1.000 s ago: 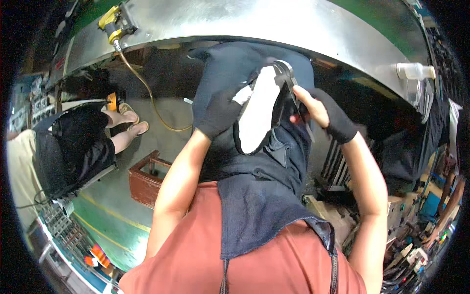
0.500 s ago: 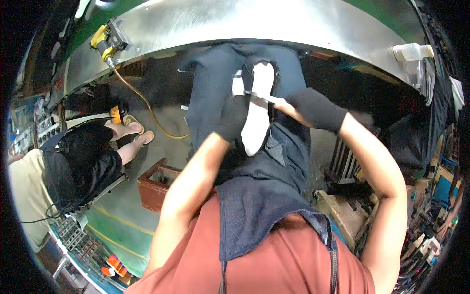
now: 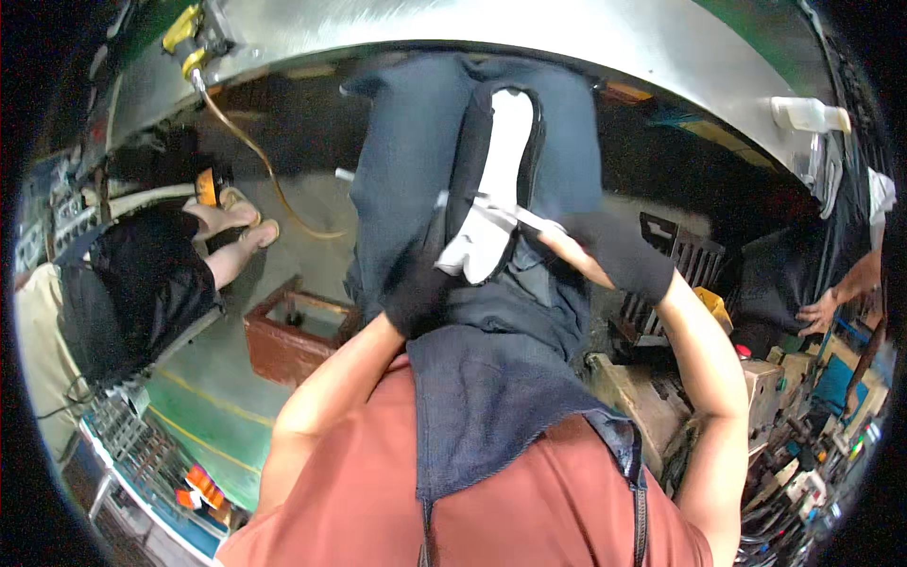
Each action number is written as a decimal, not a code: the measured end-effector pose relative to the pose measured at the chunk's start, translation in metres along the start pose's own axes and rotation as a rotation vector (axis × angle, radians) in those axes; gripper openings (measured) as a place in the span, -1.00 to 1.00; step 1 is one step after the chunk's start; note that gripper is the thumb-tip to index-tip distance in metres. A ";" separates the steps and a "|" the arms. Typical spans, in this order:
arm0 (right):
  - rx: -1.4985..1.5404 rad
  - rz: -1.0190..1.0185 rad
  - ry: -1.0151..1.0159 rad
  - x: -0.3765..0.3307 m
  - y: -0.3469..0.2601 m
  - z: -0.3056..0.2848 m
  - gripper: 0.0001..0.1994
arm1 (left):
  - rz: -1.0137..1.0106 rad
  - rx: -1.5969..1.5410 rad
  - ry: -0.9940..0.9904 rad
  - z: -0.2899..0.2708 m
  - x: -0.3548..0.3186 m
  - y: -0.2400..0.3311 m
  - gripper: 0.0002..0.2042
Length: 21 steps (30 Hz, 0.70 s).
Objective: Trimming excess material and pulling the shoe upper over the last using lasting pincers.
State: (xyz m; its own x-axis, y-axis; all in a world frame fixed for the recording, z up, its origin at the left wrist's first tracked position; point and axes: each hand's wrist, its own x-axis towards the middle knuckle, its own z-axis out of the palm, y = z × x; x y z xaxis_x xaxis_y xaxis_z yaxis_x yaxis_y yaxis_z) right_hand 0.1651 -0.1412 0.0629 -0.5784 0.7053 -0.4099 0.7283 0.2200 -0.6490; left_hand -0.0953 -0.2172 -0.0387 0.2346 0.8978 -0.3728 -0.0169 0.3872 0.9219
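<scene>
Across my lap lies a dark shoe-shaped piece point(image 3: 535, 142) with a long white sole-shaped face point(image 3: 510, 142) turned up. My left hand point(image 3: 420, 283), in a black fingerless glove, is closed on the near end of this piece, at its left side. My right hand point(image 3: 624, 253), gloved the same way, grips a slim, pale metallic hand tool point(image 3: 518, 212). The tool's tip lies across the white face near its lower part; its exact kind is blurred. Dark blue cloth point(image 3: 397, 151) covers my legs beneath the piece.
A metal bench point(image 3: 472, 28) curves ahead, bearing a yellow air tool point(image 3: 184, 33) with a hose point(image 3: 248, 144) and a plastic bottle point(image 3: 808, 114). A reddish box point(image 3: 283, 354) stands left, near a seated person point(image 3: 142, 274). Another person's hand point(image 3: 820, 314) shows at right.
The shoe-shaped piece has turned and shows more of its dark sides. My left hand has moved down toward its near end. The tool remains across the white face. The view has shifted slightly.
</scene>
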 end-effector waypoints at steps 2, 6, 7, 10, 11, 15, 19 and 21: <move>0.196 0.067 -0.094 -0.018 -0.004 0.004 -0.65 | -0.088 -0.353 0.107 -0.015 -0.019 -0.056 -0.61; 0.277 0.110 -0.211 -0.014 -0.008 -0.003 -0.65 | 0.011 0.642 -0.005 -0.016 -0.001 -0.048 -0.65; 0.297 0.074 -0.234 -0.009 -0.014 -0.004 -0.65 | 0.367 0.869 0.189 -0.009 0.007 -0.056 -0.67; -0.059 0.070 -0.233 0.005 -0.049 -0.003 -0.62 | 0.389 0.767 0.263 -0.002 0.003 -0.077 -0.68; -0.323 0.077 -0.209 0.007 -0.055 -0.002 -0.61 | 0.060 0.442 0.134 -0.001 0.001 -0.082 -0.67; -0.011 0.005 -0.141 -0.005 -0.002 0.008 -0.61 | -0.001 0.167 0.314 0.033 0.017 -0.033 -0.45; -0.210 0.032 -0.317 -0.004 -0.026 -0.048 -0.60 | 0.128 0.322 0.297 0.029 0.021 -0.004 -0.46; -0.205 -0.069 -0.217 0.002 -0.072 -0.056 -0.61 | 0.100 0.325 0.209 0.009 0.014 -0.028 -0.46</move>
State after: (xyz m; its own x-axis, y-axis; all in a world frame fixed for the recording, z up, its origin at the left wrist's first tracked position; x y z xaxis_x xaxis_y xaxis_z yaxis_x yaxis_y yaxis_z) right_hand 0.1321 -0.1180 0.1453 -0.6779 0.5282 -0.5114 0.7309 0.4095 -0.5459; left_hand -0.0831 -0.2169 -0.0685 0.0443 0.9640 -0.2621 0.2868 0.2391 0.9277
